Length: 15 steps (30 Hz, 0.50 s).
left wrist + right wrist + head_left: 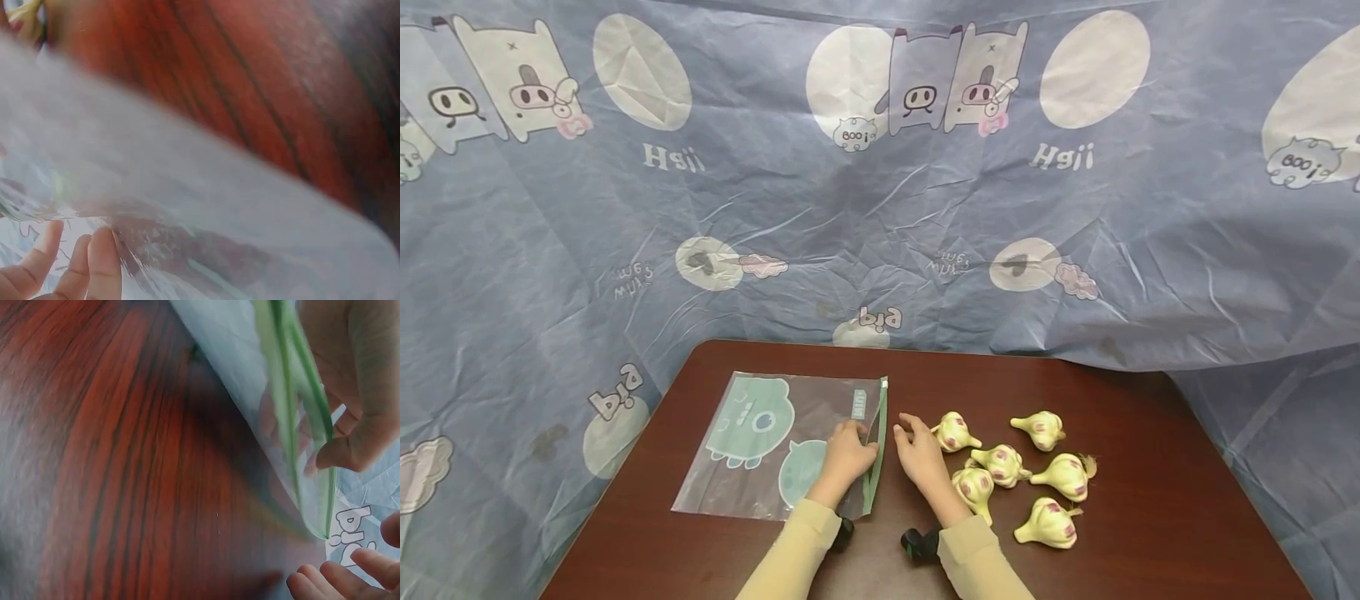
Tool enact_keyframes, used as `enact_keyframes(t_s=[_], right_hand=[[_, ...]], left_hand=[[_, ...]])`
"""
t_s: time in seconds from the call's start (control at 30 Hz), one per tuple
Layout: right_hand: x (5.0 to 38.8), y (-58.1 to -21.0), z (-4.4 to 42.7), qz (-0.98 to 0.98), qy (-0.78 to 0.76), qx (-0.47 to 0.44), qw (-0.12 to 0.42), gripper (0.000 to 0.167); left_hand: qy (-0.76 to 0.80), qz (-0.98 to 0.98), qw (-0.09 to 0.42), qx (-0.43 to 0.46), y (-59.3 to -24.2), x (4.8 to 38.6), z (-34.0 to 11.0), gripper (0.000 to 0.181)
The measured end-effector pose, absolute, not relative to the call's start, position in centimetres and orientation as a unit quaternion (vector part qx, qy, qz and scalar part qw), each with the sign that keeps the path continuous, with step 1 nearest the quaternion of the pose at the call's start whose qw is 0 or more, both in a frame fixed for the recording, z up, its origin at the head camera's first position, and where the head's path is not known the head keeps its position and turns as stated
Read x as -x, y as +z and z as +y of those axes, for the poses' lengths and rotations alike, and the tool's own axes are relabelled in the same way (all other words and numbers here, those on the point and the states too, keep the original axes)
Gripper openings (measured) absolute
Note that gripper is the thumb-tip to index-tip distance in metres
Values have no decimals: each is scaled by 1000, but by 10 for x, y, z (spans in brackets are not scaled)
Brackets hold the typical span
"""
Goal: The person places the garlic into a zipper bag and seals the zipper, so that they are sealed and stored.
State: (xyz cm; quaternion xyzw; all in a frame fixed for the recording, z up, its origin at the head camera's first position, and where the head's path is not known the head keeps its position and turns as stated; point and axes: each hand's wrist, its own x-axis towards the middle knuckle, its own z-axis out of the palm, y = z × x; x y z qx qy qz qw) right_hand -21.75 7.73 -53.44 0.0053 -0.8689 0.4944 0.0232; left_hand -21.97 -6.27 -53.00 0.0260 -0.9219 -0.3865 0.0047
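Six garlic bulbs (1002, 464) lie on the dark red-brown surface (1112, 571) in the head view, all right of its middle: three grouped nearer the centre and three farther out toward the right edge. One clear plastic bag (790, 443) lies in the left half, its far end toward the left edge and its green-edged mouth facing the right edge. Two teal cartoon figures (748, 421) are printed on it. The left grip (846, 458) pinches the bag beside its mouth; the right grip (917, 450), fingers loosely bent, holds nothing between the mouth and the nearest bulb. Two black wrist devices (921, 546) and two pale yellow sleeves (793, 550) reach in from the near edge. One blue-grey printed cloth (865, 208) hangs beyond the far edge.

In the left wrist view, one blurred expanse of clear film crosses the surface, three left fingers show at the lower left, and part of one bulb shows at the upper left.

In the right wrist view, two green strips (329, 500) stand parted along the mouth; one left thumb presses the strip nearer it. Several right fingertips show at the lower right, bare of any object.
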Motion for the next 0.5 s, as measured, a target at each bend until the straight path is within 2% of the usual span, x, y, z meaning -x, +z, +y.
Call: enact_keyframes(t_s=[0.5], right_hand=[[224,-538,66,-796,603,46,-26,43]], left_hand=[[-463,-884,-11,-58,-534,225,-74,24]])
